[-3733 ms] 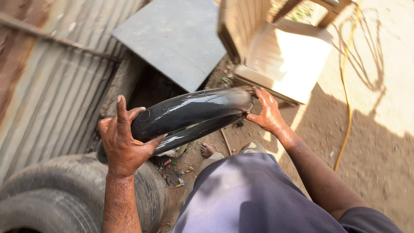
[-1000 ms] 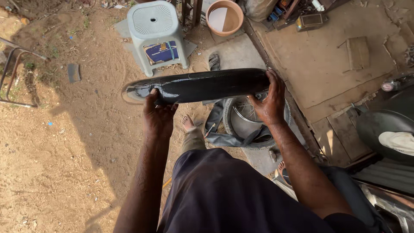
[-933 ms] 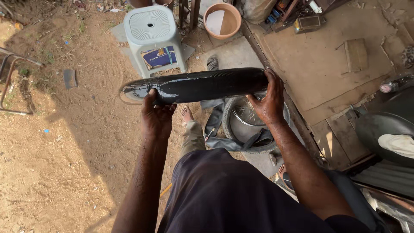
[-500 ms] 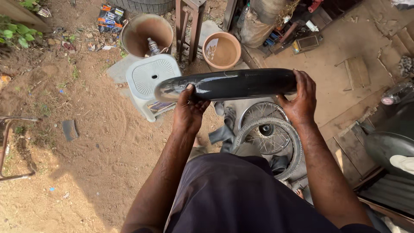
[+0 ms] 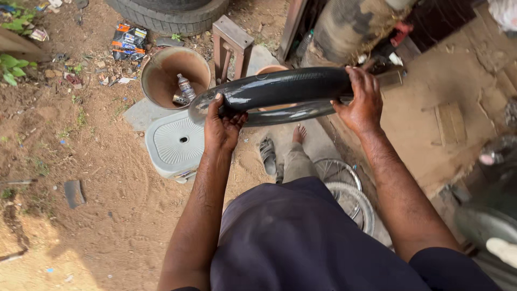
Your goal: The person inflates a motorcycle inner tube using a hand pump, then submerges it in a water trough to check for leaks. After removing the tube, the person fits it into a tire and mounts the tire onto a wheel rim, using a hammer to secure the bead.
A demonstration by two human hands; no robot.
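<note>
Bare dirt ground (image 5: 97, 215) spreads under the person, littered near a worn tyre (image 5: 172, 16), a rusty bowl (image 5: 161, 75) and a pale plastic stool (image 5: 177, 143). Up at chest height hangs a glossy black inner tube (image 5: 285, 89), folded flat and level, with the left hand (image 5: 222, 126) clenched around one end and the right hand (image 5: 363, 102) gripping the other.

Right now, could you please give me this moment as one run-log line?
left hand: grips black inner tube | right hand: grips tube's other end | below: grey plastic stool, spoked wheel
</note>
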